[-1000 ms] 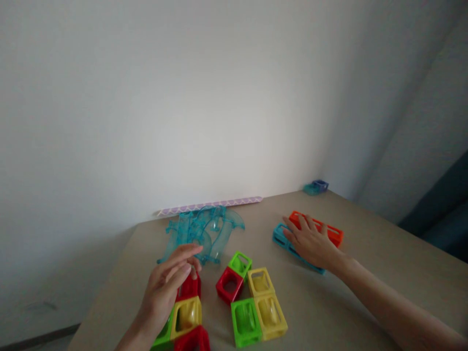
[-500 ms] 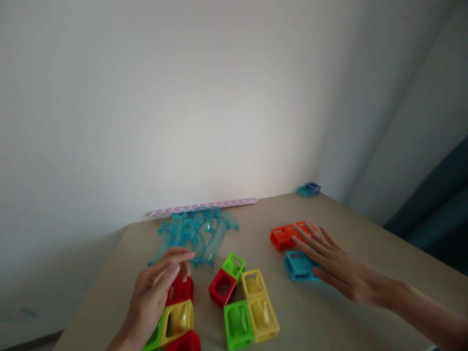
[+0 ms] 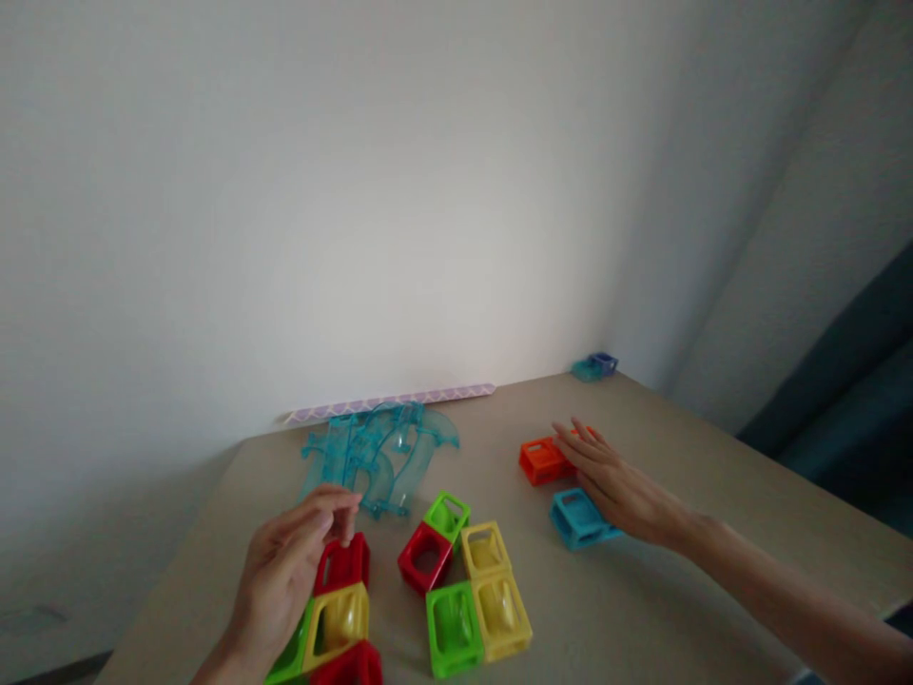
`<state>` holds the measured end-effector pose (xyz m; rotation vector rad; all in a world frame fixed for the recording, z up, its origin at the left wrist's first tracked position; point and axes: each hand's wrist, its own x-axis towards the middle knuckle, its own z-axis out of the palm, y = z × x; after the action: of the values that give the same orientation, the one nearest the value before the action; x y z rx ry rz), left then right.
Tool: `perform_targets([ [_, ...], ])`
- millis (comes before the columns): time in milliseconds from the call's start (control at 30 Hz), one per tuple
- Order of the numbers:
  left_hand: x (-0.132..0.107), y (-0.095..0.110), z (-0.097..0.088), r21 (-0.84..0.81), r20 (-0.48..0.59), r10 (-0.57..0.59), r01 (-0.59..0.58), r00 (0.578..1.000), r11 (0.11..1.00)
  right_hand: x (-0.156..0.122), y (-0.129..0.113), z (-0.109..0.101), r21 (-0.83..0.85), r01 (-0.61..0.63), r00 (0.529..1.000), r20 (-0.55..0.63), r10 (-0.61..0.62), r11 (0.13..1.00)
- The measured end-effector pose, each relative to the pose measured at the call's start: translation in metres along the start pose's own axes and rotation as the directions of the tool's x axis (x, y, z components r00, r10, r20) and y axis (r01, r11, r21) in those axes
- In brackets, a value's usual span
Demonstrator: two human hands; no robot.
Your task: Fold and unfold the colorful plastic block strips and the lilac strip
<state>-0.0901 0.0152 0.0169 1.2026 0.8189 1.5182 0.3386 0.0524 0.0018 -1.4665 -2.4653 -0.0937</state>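
My right hand [image 3: 619,483] lies flat, fingers stretched out, over a row of orange cube blocks [image 3: 540,460], covering part of them. Just below its palm is a blue block [image 3: 579,518], partly hidden by the hand. My left hand [image 3: 285,563] holds nothing I can see; its fingers are loosely bent above a red block [image 3: 342,563]. That block adjoins a yellow block [image 3: 338,620], a green block [image 3: 294,651] and another red block [image 3: 355,665]. Between my hands lies a cluster with a red block [image 3: 426,557], green blocks [image 3: 455,628] and yellow blocks [image 3: 501,614].
Transparent blue track pieces [image 3: 385,452] lie behind my left hand. A long purple patterned strip [image 3: 399,403] runs along the wall [image 3: 428,209]. At the table's far corner sits a small purple block [image 3: 603,362] beside a teal piece [image 3: 586,370]. A dark curtain [image 3: 842,409] hangs at right.
My right hand has moved a little up and left over the orange blocks, its fingers now closer together. My left hand stays over the red block. The whole view has shifted slightly.
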Motion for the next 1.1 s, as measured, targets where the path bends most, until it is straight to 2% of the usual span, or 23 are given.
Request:
perform_targets([
  [200, 0.000, 0.000, 0.002, -0.002, -0.042, -0.002, 0.001, 0.999, 1.000, 0.004, -0.006, -0.008, 0.101, -0.072, 0.991, 0.118, 0.059, 0.992],
  [433, -0.001, 0.001, 0.003, -0.021, -0.038, 0.001, -0.002, 0.999, 1.000, -0.018, -0.008, -0.013, 0.123, -0.050, 0.996, 0.082, 0.040, 0.991],
  [633, -0.001, -0.004, -0.001, -0.057, -0.023, -0.008, 0.007, 1.000, 0.998, -0.038, -0.010, -0.024, 0.034, -0.075, 0.992, 0.101, 0.071, 0.997],
  [1100, -0.001, -0.004, 0.000, -0.033, 0.057, 0.020, -0.018, 0.998, 0.999, -0.032, -0.007, -0.023, 0.090, -0.032, 0.997, 0.078, 0.025, 0.995],
])
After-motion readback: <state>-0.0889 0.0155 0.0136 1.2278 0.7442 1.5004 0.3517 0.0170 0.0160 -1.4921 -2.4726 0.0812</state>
